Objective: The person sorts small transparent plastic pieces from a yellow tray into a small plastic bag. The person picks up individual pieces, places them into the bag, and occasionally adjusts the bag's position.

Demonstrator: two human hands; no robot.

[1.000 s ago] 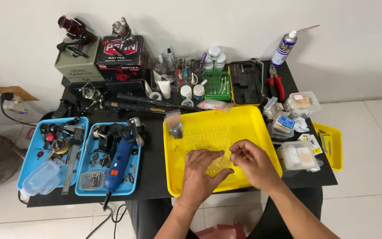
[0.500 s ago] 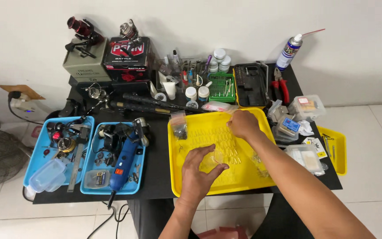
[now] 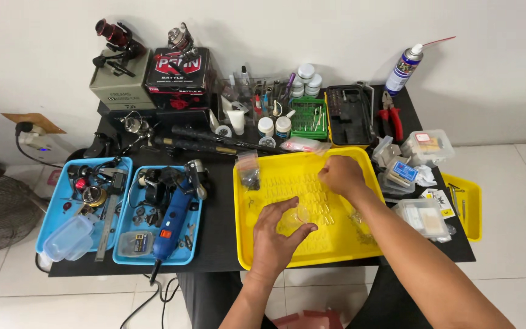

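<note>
Blue trays left on bench. Left hand over yellow tray, fingers curled round a small clear plastic piece, shape hard to make out. Right hand at tray's far side, fingers bunched; contents hidden.

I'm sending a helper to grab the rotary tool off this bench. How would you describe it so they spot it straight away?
Start at the black table, left of the big yellow tray. Two blue trays sit there; look in the right-hand blue tray. The rotary tool is the long blue handheld body with a black cord, unlike the small dark metal parts around it.
</note>
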